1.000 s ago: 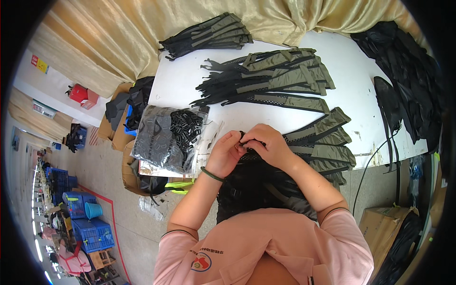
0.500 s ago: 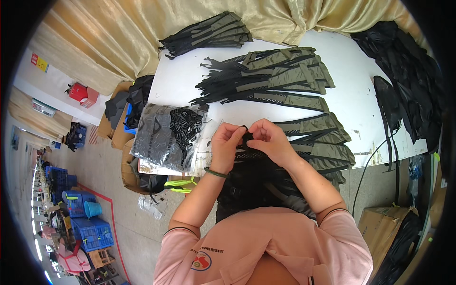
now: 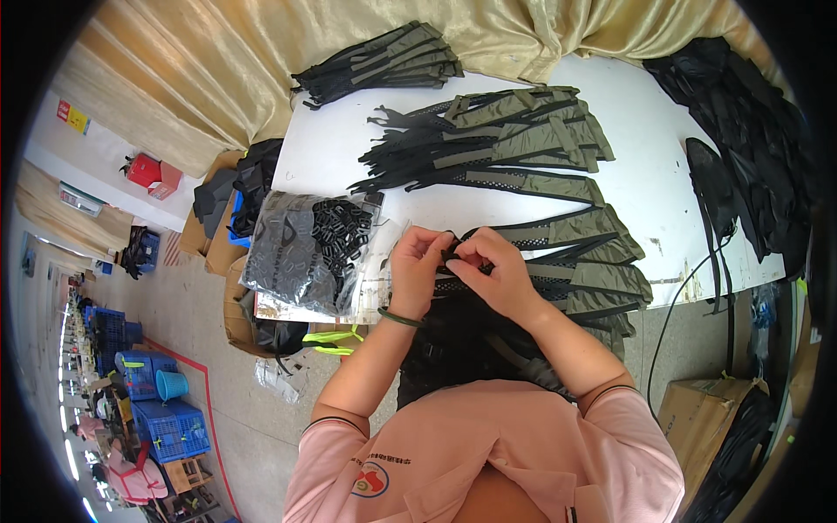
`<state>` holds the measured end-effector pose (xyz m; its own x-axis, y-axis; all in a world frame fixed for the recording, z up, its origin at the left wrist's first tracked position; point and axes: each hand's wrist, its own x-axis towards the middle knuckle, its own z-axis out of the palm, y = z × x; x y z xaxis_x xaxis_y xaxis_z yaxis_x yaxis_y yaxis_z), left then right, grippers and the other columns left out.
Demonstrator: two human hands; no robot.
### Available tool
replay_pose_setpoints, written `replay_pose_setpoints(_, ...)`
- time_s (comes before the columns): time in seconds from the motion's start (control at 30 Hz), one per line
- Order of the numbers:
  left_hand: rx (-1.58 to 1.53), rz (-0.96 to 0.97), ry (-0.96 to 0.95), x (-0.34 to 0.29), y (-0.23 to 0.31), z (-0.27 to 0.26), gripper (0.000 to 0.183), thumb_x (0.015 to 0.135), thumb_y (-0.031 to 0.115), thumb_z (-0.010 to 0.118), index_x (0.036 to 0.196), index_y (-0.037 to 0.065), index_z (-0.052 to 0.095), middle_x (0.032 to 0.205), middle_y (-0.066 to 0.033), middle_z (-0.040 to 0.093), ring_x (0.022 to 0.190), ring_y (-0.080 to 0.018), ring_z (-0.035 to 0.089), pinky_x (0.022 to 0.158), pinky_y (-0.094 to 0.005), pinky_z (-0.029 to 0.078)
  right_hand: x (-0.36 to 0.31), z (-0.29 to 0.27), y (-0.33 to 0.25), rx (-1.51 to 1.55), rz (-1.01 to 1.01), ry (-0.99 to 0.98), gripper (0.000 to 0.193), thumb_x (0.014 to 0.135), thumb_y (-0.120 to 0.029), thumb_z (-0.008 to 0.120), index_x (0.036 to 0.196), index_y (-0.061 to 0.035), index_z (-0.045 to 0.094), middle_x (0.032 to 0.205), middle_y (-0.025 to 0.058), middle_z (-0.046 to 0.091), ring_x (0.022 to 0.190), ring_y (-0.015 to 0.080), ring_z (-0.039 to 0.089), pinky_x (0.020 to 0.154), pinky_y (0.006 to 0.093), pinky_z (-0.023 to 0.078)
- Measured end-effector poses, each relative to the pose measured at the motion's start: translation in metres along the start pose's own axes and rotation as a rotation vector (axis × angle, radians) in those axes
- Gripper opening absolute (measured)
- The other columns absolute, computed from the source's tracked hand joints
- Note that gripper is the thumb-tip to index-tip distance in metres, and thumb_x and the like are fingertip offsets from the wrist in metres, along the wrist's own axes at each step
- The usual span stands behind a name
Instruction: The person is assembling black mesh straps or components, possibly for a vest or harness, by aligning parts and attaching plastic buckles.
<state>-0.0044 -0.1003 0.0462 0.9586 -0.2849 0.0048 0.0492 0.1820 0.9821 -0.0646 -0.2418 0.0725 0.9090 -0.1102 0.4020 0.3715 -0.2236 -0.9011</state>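
At the near edge of the white table, my left hand and my right hand are close together, fingertips pinched. Between them is a small black piece, perhaps webbing or a buckle; the fingers cover most of it. Just left of my left hand lies a clear plastic bag with many black plastic buckles at its opening. Olive and black mesh strap panels fan out beyond and to the right of my right hand. Black fabric hangs below my hands, against my body.
A smaller stack of panels lies at the far left of the table. Black fabric pieces are heaped at the right, with a black cord hanging down. Cardboard boxes and blue crates stand on the floor.
My right fingers have shifted slightly left and down, closer to my left fingertips, and the black piece shows less. The panels and the bag of buckles have stayed put.
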Motion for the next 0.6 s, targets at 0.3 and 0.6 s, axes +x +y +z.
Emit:
replay_pose_setpoints(0.3, -0.045, 0.041, -0.051, -0.006, 0.011, 0.002, 0.006, 0.088, 0.007, 0.061, 0.09, 0.001, 0.058, 0.084, -0.0028, 0.063, 0.073, -0.0076, 0.057, 0.068, -0.0208, 0.047, -0.001, -0.008, 0.015, 0.306, 0.453, -0.093, 0.016, 0.075, -0.002, 0.068, 0.067, -0.0039, 0.054, 0.063, -0.0064, 0.047, 0.061, 0.0021, 0.04, 0.054, 0.0197, 0.031)
replay_pose_setpoints(0.6, -0.028, 0.089, -0.271, -0.014, 0.016, -0.003, 0.017, 0.087, 0.0, 0.06, 0.103, 0.0, 0.057, 0.104, -0.0076, 0.06, 0.096, -0.0141, 0.056, 0.088, -0.0269, 0.044, -0.002, -0.007, 0.019, 0.426, 0.521, -0.039, 0.011, 0.077, -0.004, 0.067, 0.069, -0.0026, 0.059, 0.065, -0.0036, 0.054, 0.061, 0.0028, 0.045, 0.055, 0.0193, 0.035)
